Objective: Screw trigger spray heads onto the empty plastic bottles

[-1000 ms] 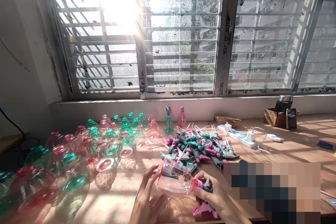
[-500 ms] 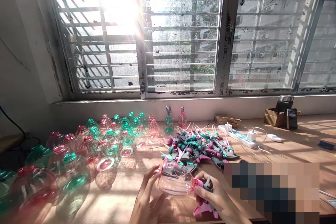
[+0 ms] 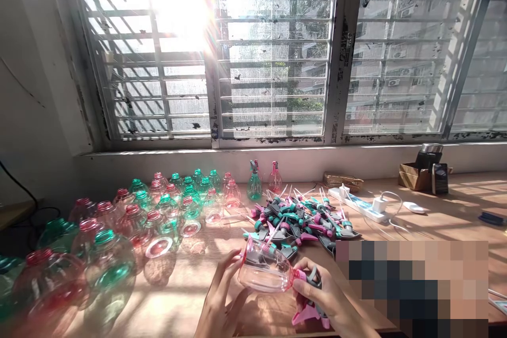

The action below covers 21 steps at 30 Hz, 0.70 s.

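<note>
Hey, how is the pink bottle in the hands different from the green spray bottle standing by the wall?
The pink bottle lies on its side; the green spray bottle stands upright. The left hand and right hand hold the pink bottle, while the green spray bottle stands free on the table. Both are clear tinted plastic with a trigger head at the neck.

You are looking at pink and green bottles [image 3: 158, 211] crowding the left of the table [image 3: 435, 222], with a pile of loose spray heads [image 3: 297, 219] lying just right of them. Behind that pile a white power strip [image 3: 358, 205] is lying, and a cardboard box [image 3: 412, 176] is sitting farther right.
</note>
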Motion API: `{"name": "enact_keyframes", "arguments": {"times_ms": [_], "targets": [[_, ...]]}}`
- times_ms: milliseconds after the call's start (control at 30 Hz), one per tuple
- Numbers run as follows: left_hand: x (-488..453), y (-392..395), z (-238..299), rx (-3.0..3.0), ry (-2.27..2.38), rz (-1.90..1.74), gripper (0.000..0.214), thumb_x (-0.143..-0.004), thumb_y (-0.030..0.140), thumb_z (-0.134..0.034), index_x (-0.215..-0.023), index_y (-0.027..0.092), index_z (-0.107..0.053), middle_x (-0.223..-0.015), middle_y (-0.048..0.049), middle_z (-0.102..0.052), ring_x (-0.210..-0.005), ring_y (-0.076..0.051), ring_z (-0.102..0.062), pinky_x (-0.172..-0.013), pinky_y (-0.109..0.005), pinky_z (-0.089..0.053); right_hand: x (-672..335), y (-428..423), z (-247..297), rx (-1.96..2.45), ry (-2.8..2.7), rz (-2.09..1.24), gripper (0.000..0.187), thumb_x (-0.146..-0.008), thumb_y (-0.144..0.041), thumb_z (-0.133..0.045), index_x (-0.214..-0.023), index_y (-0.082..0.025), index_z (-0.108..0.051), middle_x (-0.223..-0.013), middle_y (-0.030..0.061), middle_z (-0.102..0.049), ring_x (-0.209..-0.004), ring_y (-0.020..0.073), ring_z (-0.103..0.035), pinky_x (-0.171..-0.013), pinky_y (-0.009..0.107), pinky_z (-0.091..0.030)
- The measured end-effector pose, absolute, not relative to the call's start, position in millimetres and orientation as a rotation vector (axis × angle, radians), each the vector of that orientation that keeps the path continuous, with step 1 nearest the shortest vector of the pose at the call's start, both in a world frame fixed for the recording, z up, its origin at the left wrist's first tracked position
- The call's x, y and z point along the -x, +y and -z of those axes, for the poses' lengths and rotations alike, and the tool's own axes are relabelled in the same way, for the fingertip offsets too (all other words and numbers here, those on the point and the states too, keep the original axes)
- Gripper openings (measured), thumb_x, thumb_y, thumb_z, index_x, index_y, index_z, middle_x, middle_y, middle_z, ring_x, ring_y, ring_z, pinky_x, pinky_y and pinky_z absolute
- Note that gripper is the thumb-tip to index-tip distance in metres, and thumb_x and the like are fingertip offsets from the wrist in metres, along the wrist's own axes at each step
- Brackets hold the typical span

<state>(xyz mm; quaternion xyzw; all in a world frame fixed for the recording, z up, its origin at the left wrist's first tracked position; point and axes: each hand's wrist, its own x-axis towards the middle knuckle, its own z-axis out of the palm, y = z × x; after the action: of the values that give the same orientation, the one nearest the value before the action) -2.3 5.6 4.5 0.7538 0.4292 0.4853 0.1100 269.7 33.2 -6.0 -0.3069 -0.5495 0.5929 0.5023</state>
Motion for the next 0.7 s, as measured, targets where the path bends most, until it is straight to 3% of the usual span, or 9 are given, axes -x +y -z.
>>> {"name": "enact_keyframes", "arguments": {"times_ms": [167,300,467,633,700], "targets": [[3.0,2.5,-5.8,-2.265,1.261,-1.392,0.049,-0.101,0.021,-0.060,-0.146,0.036,-0.046,-0.155,-0.0122,-0.051,-0.145,-0.030,-0.052,-0.114,-0.046,-0.052,-270.5,33.1,9.5,0.818,-1.401,-1.356,0.045,-0.079,-0.054,-0.088,-0.095,-0.020,-0.062,-0.066,-0.0023,-0.070,-0.059,0.0172,-0.066,-0.059,0.027,-0.048],[3.7,5.2,-5.9,-2.256,1.279,-1.393,0.047,-0.102,0.020,-0.058,-0.143,0.038,-0.047,-0.154,-0.0101,-0.051,-0.143,-0.029,-0.053,-0.115,-0.047,-0.051,-272.2,34.2,11.7,0.849,-1.430,-1.312,0.046,-0.079,-0.053,-0.088,-0.098,-0.020,-0.064,-0.068,-0.0034,-0.069,-0.059,0.0153,-0.064,-0.059,0.026,-0.045],[2.5,7.6,-2.5,-2.232,1.250,-1.417,0.043,-0.102,0.024,-0.061,-0.141,0.040,-0.051,-0.155,-0.0093,-0.051,-0.144,-0.032,-0.053,-0.115,-0.049,-0.051,-272.3,33.6,5.4,0.751,-1.402,-1.409,0.042,-0.084,-0.053,-0.083,-0.094,-0.020,-0.061,-0.065,-0.0014,-0.072,-0.056,0.0164,-0.067,-0.060,0.028,-0.051],[0.7,6.5,1.2,-2.078,1.173,-1.439,0.046,-0.099,0.027,-0.064,-0.143,0.037,-0.051,-0.158,-0.0133,-0.047,-0.145,-0.034,-0.051,-0.090,-0.037,-0.068,-270.6,33.8,6.2,0.772,-1.383,-1.400,0.045,-0.081,-0.053,-0.086,-0.096,-0.019,-0.060,-0.065,-0.0028,-0.071,-0.055,0.0145,-0.066,-0.058,0.026,-0.050],[1.0,6.2,0.6,-2.108,1.171,-1.447,0.045,-0.100,0.026,-0.061,-0.144,0.035,-0.052,-0.157,-0.0145,-0.048,-0.145,-0.035,-0.051,-0.096,-0.041,-0.065,-269.8,34.2,7.1,0.783,-1.390,-1.387,0.047,-0.078,-0.053,-0.088,-0.096,-0.019,-0.061,-0.065,-0.0037,-0.070,-0.056,0.0138,-0.067,-0.057,0.025,-0.049]]}}
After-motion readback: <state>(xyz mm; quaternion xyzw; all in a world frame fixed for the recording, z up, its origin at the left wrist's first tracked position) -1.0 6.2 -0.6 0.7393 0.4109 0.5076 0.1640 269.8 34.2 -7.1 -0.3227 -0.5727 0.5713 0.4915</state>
